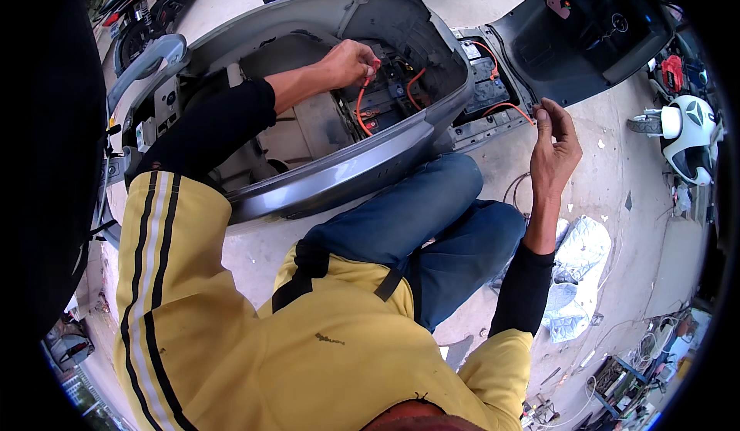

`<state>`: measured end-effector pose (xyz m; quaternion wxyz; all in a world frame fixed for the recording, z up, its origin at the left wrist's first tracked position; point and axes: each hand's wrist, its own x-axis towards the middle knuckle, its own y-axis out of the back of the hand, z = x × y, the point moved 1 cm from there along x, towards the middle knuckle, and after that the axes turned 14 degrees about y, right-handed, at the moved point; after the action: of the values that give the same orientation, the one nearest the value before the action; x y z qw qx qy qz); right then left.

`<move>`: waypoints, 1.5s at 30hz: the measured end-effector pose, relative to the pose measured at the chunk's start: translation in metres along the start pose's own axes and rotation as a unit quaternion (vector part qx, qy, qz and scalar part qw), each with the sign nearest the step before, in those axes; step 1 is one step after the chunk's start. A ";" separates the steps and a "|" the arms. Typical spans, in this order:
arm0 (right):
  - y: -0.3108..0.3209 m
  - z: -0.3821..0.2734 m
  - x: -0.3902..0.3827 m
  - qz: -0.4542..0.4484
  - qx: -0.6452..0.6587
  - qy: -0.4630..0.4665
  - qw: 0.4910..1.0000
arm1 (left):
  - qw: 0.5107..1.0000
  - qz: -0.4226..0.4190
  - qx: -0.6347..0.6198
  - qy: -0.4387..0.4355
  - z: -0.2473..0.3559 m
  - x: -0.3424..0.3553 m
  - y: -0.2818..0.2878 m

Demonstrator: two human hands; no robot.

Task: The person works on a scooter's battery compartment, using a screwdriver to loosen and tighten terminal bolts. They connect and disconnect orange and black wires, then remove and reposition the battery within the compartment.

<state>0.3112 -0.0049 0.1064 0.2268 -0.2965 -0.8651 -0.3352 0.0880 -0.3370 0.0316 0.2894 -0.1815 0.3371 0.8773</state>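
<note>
- The left grip [351, 65] was closed in a pinch on a red connector [375, 65], and an orange cable [359, 107] hung just below it.
- The right grip [556, 142] had thumb and fingers close together beside the tip of a second orange cable [509, 106]; whether it held that cable, I could not tell.
- Beneath the left grip, the open grey scooter body [331, 178] formed a deep tub. Inside it, below and right of that grip, sat dark electrical parts [397, 95] and a bent orange lead [412, 90].
- Left of the right grip, an uncovered floorboard compartment [472, 133] held a black battery [484, 92].
- The tub's raised end wall stood between the left grip and the battery.
- Behind the left grip, a black sleeve [212, 126] crossed the tub and hid part of its inside; farther left was a grey grab rail [158, 55].
- Above the right grip rose a black leg shield [590, 42].
- Below the right grip, crumpled white sheeting [582, 254] lay on the floor [620, 153]; well to its right stood a white scooter [688, 138].
</note>
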 end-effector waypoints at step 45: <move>-0.017 0.374 -0.505 -0.190 -0.237 -0.602 0.739 | 0.988 -0.023 0.101 0.112 -0.075 0.027 -0.056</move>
<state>0.5919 0.0694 -0.4511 -0.4867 -0.3103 -0.7525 -0.3171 0.1121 -0.3452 -0.0625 0.2865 -0.2566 0.4497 0.8061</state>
